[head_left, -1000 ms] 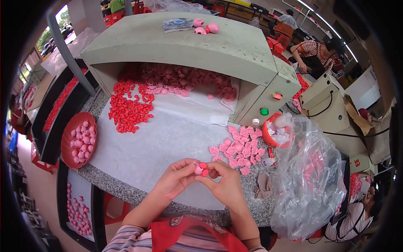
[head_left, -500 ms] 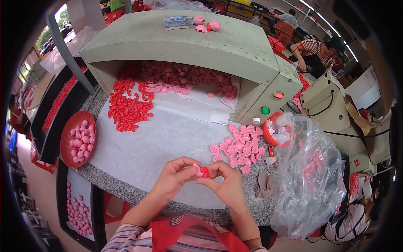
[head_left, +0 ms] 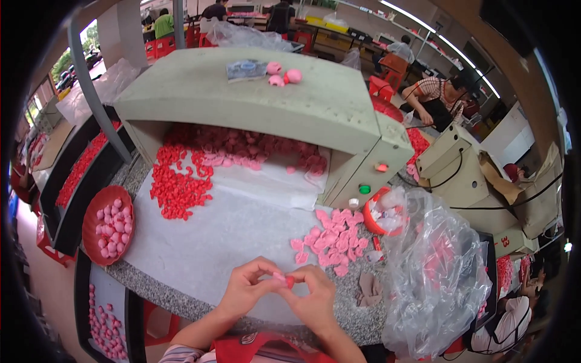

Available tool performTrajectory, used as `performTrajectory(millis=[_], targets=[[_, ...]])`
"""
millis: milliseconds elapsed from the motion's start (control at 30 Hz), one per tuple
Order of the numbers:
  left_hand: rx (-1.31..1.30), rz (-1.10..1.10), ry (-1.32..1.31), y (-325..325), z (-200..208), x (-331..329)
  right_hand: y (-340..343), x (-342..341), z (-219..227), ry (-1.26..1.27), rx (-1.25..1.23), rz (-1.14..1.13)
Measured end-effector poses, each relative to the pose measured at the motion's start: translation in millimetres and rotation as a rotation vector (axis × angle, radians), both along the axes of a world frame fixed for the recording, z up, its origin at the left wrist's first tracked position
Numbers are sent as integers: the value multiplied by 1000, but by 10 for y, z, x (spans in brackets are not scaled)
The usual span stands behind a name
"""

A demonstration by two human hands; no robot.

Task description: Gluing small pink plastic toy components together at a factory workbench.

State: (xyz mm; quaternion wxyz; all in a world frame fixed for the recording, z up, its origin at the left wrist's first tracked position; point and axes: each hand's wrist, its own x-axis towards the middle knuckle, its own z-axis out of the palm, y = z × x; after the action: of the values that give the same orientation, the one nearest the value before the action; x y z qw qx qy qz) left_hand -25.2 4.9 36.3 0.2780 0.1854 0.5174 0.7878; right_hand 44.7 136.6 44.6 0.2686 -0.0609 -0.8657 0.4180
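Observation:
Near the front edge of the paper-covered bench, my two hands meet fingertip to fingertip. My left hand [head_left: 247, 289] is closed in a pinch on a small pink hollow-looking piece [head_left: 279, 276], mostly covered by the fingers. My right hand [head_left: 313, 296] pinches a small glossy red piece [head_left: 290, 281] pressed against the pink one. How the two join is hidden. To the right of my hands lies a pile of flat pink soft pieces [head_left: 333, 241]. Farther left, a heap of small red pieces [head_left: 178, 190] spreads out from the pale green machine's opening.
The pale green machine [head_left: 242, 85] spans the bench's back, with pink pieces on top. A red bowl [head_left: 89, 233] of pink-and-red balls stands left. At the right are an orange basket [head_left: 370, 219], a clear plastic bag [head_left: 433, 284] and a brown cloth [head_left: 368, 289]. A person sits beyond.
The view has tilted upward, so the bench sits lower in the picture. My fingers have closed tighter round the pink and red pieces, and less of both shows.

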Motion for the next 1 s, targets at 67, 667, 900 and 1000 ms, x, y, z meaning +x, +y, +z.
performTrajectory(millis=[67,667,900,1000], targets=[[37,-23,-105,-31,-7,-11,-55,-37,53,61,18,-6],[23,46,-344,-82,-87,10,-42,-37,79,-187,-397,125],[272,-122,-618,-73,-163,-104,74,-98,109,-256,-614,258],[279,-110,-620,-77,-159,-92,71,-100,59,-250,-685,264]])
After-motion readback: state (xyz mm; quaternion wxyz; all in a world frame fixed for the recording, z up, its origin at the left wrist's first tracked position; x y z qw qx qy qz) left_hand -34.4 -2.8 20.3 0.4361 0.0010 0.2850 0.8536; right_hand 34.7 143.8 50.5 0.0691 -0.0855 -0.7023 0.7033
